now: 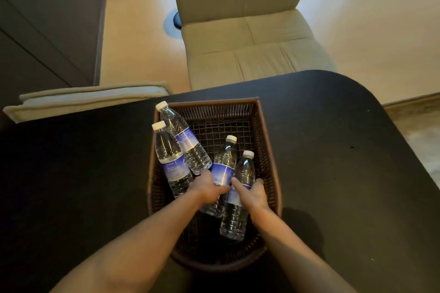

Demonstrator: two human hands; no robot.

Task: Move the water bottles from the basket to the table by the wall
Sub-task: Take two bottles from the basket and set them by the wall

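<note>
While both hands reach into the basket [264,126], each one closes on its own bottle.

Four bottles lie in the basket, which sits on a dark table [333,150]. Two rest against the left wall, caps pointing far-left: bottle A [183,138] and bottle B [170,159]. Neither is touched. Bottle C [223,169] and bottle D [238,197] lie side by side at centre, long axes running near to far, caps at the far end. The left hand [209,189] wraps bottle C at its label; the right hand [250,194] wraps bottle D at its label, thumb on top. Both grips sit about mid-length, across each long axis, so a straight lift should likely keep each bottle balanced. The wall table is not in view. A beige chair [242,38] stands beyond the table.
</note>
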